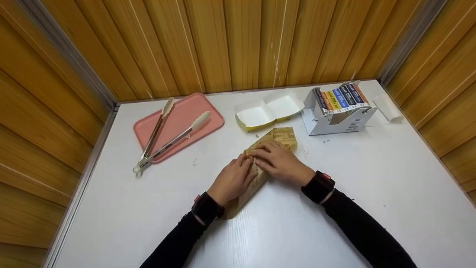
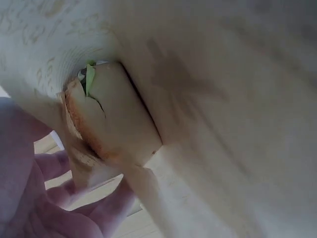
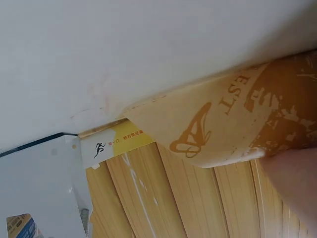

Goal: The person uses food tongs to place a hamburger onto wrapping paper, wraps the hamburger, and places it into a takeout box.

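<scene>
A sheet of brown printed wrapping paper (image 1: 256, 180) lies slantwise in front of me, folded around a sandwich. In the left wrist view the sandwich (image 2: 119, 111) shows its pale bread, browned crust and a bit of green leaf inside the open paper. My left hand (image 1: 232, 181) grips the near left side of the paper, fingers curled at its edge. My right hand (image 1: 280, 162) lies across the upper part, its bent fingers holding the fold close to the left fingertips. In the right wrist view a loose paper flap (image 3: 198, 129) sticks out beyond the hand.
Metal tongs (image 1: 163, 137) with pale tips lie spread over a pink tray (image 1: 202, 130) at the back left. An unfolded yellow and white food box (image 1: 256, 113) stands behind the paper. To its right are a white label dispenser (image 1: 334, 124) and a clear roll (image 1: 388, 109).
</scene>
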`<state>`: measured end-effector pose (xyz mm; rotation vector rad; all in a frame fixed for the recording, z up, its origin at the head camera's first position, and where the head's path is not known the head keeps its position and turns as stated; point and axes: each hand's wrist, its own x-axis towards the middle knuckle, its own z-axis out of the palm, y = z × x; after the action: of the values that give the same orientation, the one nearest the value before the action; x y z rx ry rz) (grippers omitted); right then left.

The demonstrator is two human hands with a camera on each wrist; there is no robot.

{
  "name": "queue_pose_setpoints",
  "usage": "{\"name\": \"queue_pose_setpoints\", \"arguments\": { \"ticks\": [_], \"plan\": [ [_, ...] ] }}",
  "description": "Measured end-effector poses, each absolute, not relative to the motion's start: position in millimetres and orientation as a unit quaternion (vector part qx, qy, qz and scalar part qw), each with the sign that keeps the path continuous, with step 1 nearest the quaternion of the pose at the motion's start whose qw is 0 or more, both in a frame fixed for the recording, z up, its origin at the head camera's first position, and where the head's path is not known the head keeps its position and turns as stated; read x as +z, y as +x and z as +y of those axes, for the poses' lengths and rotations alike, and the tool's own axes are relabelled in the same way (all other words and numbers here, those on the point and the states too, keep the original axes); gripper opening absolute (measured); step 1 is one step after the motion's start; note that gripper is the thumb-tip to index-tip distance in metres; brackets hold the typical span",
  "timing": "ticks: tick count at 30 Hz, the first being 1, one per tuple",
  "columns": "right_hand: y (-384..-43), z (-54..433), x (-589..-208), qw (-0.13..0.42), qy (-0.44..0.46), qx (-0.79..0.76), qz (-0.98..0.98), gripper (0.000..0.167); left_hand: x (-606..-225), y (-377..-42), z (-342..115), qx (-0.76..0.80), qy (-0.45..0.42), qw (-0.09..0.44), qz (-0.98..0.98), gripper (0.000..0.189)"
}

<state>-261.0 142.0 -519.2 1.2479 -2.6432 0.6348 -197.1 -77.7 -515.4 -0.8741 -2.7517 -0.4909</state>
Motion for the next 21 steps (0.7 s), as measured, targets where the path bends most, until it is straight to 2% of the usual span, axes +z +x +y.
{"name": "queue_pose_setpoints", "arguments": {
  "ticks": [9,15,21],
  "plan": [
    [-264.6,143.1,-521.0,0.075,0.424,0.189,-0.883,0.04,-517.3,-195.9,-75.0,-0.05,-0.277,0.147,-0.948,0.058],
    [-269.5,140.3,-518.5,0.045,0.427,0.18,-0.885,0.042,-516.5,-195.2,-71.8,-0.022,-0.252,0.118,-0.96,0.068],
    [-270.6,141.7,-519.1,0.012,0.411,0.174,-0.895,0.045,-513.7,-194.8,-69.7,-0.069,-0.274,0.115,-0.952,0.062]
  ]
}}
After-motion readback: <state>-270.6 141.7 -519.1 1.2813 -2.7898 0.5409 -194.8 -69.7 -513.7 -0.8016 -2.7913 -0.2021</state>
